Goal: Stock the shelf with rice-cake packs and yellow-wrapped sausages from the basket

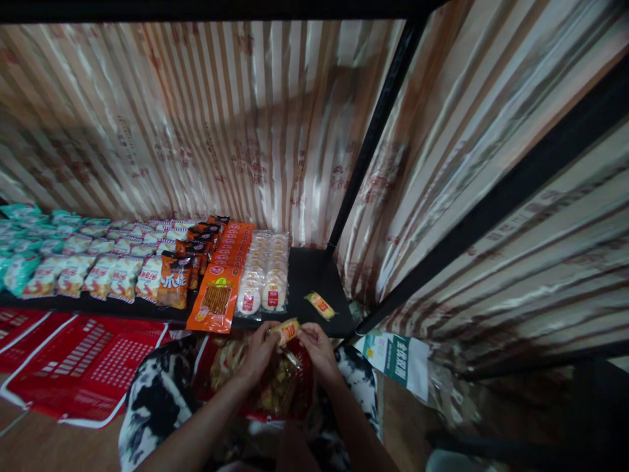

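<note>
I see my left hand (261,352) and right hand (317,346) pinching a small yellow packet (287,332) between them, above a red basket (307,392) beside the black shelf (308,269) (a matching packet (320,306) lies there).

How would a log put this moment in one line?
left hand: on yellow packet; right hand: same packet; black shelf: second packet

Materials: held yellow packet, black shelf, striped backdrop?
Yellow packet: probably smooth plastic film; wrapper-like, printed in red.
Black shelf: dull, evenly dark; painted metal or board, can't tell.
Striped backdrop: probably thin glossy plastic; bright highlights along its folds.
</note>
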Action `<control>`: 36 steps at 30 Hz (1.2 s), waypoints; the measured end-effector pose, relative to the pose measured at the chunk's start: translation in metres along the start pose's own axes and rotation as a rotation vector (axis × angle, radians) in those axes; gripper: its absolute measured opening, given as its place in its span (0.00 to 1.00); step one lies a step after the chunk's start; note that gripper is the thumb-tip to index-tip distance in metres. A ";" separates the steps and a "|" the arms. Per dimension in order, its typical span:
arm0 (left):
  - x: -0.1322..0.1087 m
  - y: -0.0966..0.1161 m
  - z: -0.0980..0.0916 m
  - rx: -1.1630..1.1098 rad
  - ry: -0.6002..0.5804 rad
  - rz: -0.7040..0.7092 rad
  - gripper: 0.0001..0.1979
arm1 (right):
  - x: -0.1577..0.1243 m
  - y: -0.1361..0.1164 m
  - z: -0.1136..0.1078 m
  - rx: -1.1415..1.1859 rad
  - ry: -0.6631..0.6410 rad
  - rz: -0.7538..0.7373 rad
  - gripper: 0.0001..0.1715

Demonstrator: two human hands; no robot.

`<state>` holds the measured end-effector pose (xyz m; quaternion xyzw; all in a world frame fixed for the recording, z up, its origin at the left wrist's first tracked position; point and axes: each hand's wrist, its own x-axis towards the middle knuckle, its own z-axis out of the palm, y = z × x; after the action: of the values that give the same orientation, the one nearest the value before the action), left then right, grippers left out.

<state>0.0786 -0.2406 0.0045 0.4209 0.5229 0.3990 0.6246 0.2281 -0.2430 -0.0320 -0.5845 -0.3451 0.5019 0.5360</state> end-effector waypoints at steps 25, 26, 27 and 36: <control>0.057 0.047 0.024 0.333 -0.122 0.030 0.08 | -0.010 -0.043 -0.015 -1.063 -0.001 -0.610 0.23; 0.059 0.050 0.025 0.351 -0.120 0.040 0.07 | -0.009 -0.045 -0.015 -1.075 0.002 -0.611 0.22; 0.062 0.051 0.027 0.370 -0.119 0.051 0.07 | -0.007 -0.046 -0.014 -1.083 0.010 -0.609 0.21; 0.092 0.053 0.035 0.611 -0.080 0.232 0.10 | 0.015 -0.055 -0.004 -1.002 0.064 -0.452 0.12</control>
<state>0.1228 -0.1404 0.0287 0.6609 0.5423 0.2753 0.4398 0.2434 -0.2194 0.0179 -0.6946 -0.6423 0.1307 0.2966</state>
